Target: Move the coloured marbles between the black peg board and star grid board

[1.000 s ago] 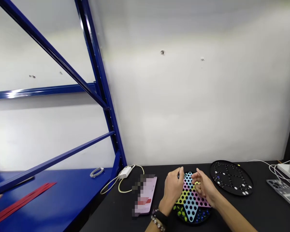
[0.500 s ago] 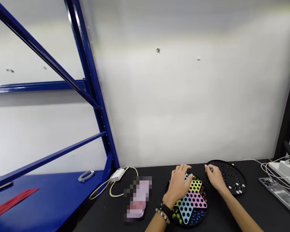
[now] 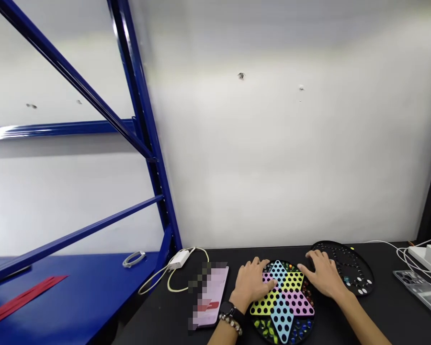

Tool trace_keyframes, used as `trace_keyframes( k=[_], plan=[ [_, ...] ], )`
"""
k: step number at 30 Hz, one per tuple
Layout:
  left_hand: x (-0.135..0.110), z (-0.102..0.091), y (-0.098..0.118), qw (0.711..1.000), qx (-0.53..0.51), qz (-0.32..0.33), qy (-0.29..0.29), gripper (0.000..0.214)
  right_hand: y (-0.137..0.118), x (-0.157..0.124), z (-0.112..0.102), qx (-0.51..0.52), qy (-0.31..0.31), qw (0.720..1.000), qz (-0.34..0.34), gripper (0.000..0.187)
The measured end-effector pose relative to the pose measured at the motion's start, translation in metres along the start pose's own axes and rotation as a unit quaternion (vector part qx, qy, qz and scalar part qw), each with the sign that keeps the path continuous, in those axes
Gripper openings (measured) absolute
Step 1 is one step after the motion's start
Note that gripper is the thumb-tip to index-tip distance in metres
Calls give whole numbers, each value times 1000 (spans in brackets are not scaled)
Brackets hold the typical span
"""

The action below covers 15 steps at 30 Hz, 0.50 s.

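One star board (image 3: 283,293) was seen, flat on the black tabletop (image 3: 172,321), its upper left partly covered by the left hand (image 3: 249,285). Judged light, stiff, slick plastic; best gripped by the rim at opposite sides, kept level, since loose marbles could be spilled. Three marble groups were made out: green marbles (image 3: 266,329) lower left, blue marbles (image 3: 301,330) lower right, red-brown marbles (image 3: 308,297) right; too small to be counted. Left hand was half spread, thumb laid over the star; no held item was seen, underside hidden. Right hand (image 3: 325,273) was spread wide over the left edge of one dark round board (image 3: 352,262); contents under palm couldn't be told. One blue-green piece (image 3: 346,279) and several white discs (image 3: 361,291) were seen there. Outward: two phones, pink-screened phone (image 3: 215,299) left, camera-up phone (image 3: 422,290) right.
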<state>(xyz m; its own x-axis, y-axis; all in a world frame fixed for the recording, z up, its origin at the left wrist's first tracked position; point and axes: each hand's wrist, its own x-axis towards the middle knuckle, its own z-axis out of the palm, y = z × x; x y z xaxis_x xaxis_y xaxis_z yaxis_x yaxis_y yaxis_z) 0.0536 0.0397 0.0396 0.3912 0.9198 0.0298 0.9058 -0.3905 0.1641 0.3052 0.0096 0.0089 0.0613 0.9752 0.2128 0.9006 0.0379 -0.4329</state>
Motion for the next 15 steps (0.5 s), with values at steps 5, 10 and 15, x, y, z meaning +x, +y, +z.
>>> trace_keyframes(
  k=[5,10,15],
  plan=[
    [-6,-8,2,1000,14,-15,1,61,-29,-18,3,70,-191,978,-51,88],
    [-8,-12,-2,1000,8,9,5,41,-30,-16,0,115,-255,959,-54,94],
    [-6,-3,-5,1000,16,20,15,32,-27,-15,3,130,-213,967,-55,89]
  ],
)
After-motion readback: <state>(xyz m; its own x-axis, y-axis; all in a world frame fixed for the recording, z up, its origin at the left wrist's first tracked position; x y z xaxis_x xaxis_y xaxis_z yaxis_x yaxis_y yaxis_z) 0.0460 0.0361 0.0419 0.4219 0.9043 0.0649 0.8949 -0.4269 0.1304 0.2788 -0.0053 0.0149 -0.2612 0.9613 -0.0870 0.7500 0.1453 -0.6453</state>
